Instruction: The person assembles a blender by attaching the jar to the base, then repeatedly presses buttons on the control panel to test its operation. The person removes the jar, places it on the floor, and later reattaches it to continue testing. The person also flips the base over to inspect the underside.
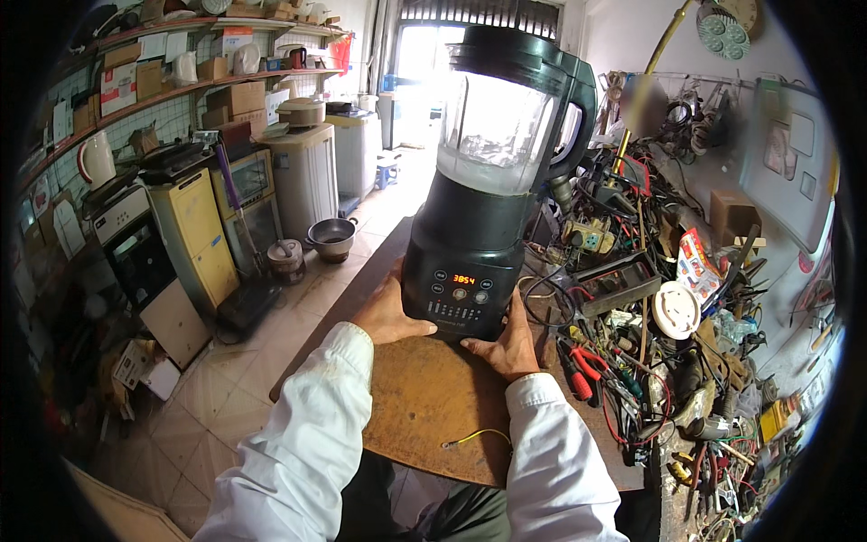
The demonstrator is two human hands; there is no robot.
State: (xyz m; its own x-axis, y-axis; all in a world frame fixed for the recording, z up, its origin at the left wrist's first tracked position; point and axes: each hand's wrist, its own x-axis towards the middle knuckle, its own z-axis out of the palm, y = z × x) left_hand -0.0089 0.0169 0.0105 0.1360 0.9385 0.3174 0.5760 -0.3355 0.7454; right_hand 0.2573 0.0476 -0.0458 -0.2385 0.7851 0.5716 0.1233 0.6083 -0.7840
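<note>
A black blender (470, 226) stands on the wooden bench (406, 388) in front of me, leaning a little to the right in the view. Its clear jug (497, 131) carries a black lid and a black handle on the right side. Red digits glow on the control panel (461, 289) facing me. My left hand (393, 307) grips the lower left of the base, thumb along the front edge. Around the lower right side wraps my right hand (510, 343), its thumb also at the front bottom edge. Whether the base is lifted off the bench I cannot tell.
A short yellow wire (479, 435) lies on the near part of the bench. To the right are red-handled pliers (587, 361), a white round lid (675, 310) and heaped cables and tools. A dark pot (332, 239) sits on the tiled floor at left, near old appliances.
</note>
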